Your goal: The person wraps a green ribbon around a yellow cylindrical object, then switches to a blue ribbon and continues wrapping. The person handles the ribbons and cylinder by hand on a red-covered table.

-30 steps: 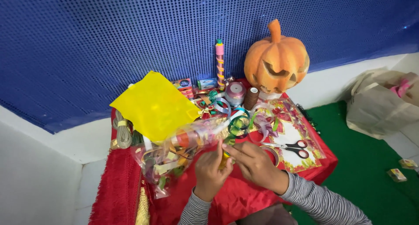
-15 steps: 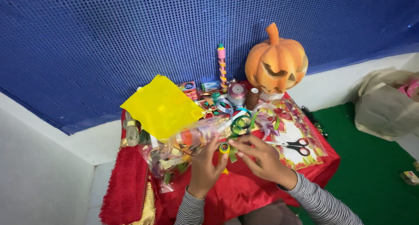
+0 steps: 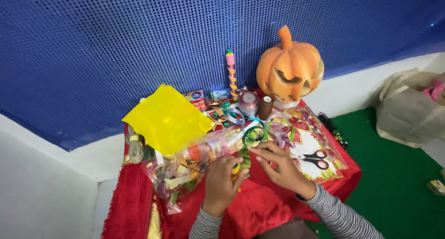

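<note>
My left hand (image 3: 220, 181) pinches a small yellow and green ribbon roll (image 3: 237, 168) over the red cloth. Just to its right, my right hand (image 3: 279, 165) has its fingers spread, the tips touching a green curled ribbon (image 3: 251, 138). A clear plastic bag of ribbon scraps (image 3: 185, 165) lies against my left hand. A yellow sheet (image 3: 168, 118) rests above that bag.
Red-handled scissors (image 3: 314, 158) lie on a flowered sheet (image 3: 320, 167) to the right. An orange carved pumpkin (image 3: 289, 70), a brown thread spool (image 3: 265, 107), a ribbon reel (image 3: 248, 102) and a striped stick (image 3: 231, 72) stand at the back. A beige bag (image 3: 410, 110) sits on the green floor.
The view has shifted a little. My two hands stay close together on the ribbons, with the right fingers reaching slightly further up to the green curl.
</note>
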